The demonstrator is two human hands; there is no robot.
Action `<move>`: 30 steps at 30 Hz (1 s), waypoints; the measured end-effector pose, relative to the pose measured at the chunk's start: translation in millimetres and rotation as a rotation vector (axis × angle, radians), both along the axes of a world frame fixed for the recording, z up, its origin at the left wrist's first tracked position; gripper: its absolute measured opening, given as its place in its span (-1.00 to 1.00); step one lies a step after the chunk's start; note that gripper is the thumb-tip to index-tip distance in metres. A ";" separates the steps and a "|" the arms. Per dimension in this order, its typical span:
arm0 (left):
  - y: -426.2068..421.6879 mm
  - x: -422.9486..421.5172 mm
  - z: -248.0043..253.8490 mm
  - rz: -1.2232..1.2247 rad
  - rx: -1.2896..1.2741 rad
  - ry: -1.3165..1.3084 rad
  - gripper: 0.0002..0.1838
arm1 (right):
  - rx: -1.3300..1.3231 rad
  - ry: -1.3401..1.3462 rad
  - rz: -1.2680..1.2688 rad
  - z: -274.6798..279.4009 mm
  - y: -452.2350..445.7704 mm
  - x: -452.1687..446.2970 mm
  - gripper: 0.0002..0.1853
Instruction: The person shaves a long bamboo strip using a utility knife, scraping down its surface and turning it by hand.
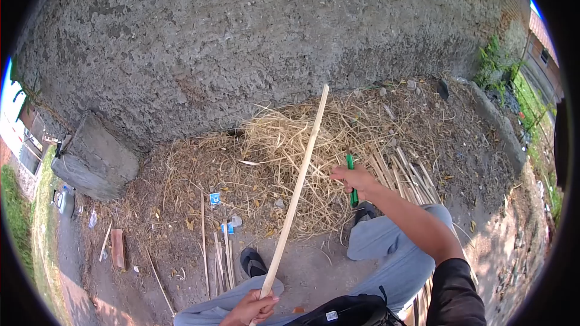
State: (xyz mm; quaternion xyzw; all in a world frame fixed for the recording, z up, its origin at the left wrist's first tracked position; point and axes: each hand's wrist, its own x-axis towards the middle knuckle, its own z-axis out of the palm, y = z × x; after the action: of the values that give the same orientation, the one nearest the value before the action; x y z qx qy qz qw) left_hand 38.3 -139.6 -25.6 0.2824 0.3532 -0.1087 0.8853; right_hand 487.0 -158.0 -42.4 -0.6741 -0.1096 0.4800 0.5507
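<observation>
My left hand [252, 309], low in the view, is closed round the lower end of a long pale strip, which looks like split bamboo [297, 190]. The strip slants up and away, its far end in front of the wall. To the right, my right hand [355, 181] grips a green-handled knife [350, 160]; its thin blade points away from me and is hard to make out against the straw. Knife and strip are apart. Under both lies a heap of pale shavings [284, 139].
A rough grey wall [272, 36] rises ahead. Split strips [417, 175] lie by my right knee, and a few thin sticks [219, 259] near my left foot. A large stone block [99, 157] stands at left, with a reddish brick [118, 249] and blue wrappers [215, 198] on the ground.
</observation>
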 end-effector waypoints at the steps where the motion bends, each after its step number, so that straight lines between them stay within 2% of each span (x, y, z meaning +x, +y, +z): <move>1: -6.1 -3.8 16.4 -0.026 0.129 0.081 -0.76 | 0.081 0.038 0.001 7.1 2.5 -8.7 -0.45; 2: -11.5 -8.0 31.0 -0.052 0.261 0.164 -0.74 | 0.088 0.043 -0.004 15.5 6.2 -16.5 -0.45; 4: -22.4 -22.2 46.0 -0.035 0.312 0.211 -0.73 | 0.303 0.173 -0.199 36.5 15.1 -26.4 -0.49; 5: -27.4 -30.3 51.1 -0.013 0.354 0.251 -0.72 | 0.391 0.168 -0.176 35.7 18.8 -25.5 -0.39; 8: -35.9 -51.2 63.0 -0.023 0.384 0.260 -0.72 | 0.551 0.102 -0.272 47.0 29.3 -35.3 -0.41; 9: -40.0 -58.3 62.4 -0.051 0.460 0.243 -0.74 | 0.483 0.105 -0.284 53.7 29.9 -37.7 -0.55; 10: -42.1 -62.9 60.8 -0.049 0.463 0.245 -0.74 | 0.486 0.107 -0.283 56.3 29.0 -39.7 -0.55; 13: -48.7 -72.0 59.6 -0.082 0.474 0.275 -0.76 | 0.506 -0.044 -0.343 72.8 24.4 -48.3 -0.80; 15: -56.4 -71.6 57.8 -0.025 0.544 0.325 -0.76 | 0.512 -0.053 -0.317 73.1 21.8 -47.7 -0.81; 21: -61.2 -95.6 39.5 -0.053 0.689 0.314 -0.78 | 0.483 -0.104 -0.160 64.3 7.9 -26.5 -0.85; 23: -61.8 -104.5 39.5 -0.061 0.690 0.320 -0.79 | 0.440 -0.353 -0.151 47.7 8.3 -13.7 -0.91; 24: -62.2 -108.3 38.8 -0.070 0.690 0.325 -0.81 | 0.441 -0.353 -0.152 43.4 7.7 -6.6 -0.91; 26: -67.2 -120.5 31.3 -0.039 0.689 0.339 -0.82 | 0.372 -0.304 -0.333 37.9 5.7 11.3 -0.91; 27: -68.4 -124.5 29.3 -0.008 0.688 0.352 -0.83 | 0.370 -0.303 -0.334 34.3 3.4 23.9 -0.91; 29: -68.4 -126.9 29.7 0.035 0.660 0.335 -0.84 | 0.277 -0.055 -0.523 26.0 -1.7 49.6 -0.88; 30: -69.2 -128.2 30.6 0.079 0.633 0.318 -0.85 | 0.276 -0.054 -0.521 19.8 -3.3 55.0 -0.88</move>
State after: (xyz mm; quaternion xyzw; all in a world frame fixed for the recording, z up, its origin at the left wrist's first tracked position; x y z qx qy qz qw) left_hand -89.9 -208.8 5.0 0.5085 0.5134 -0.0020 0.6912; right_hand 542.0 -161.3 -22.6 -0.6109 -0.0117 0.2850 0.7386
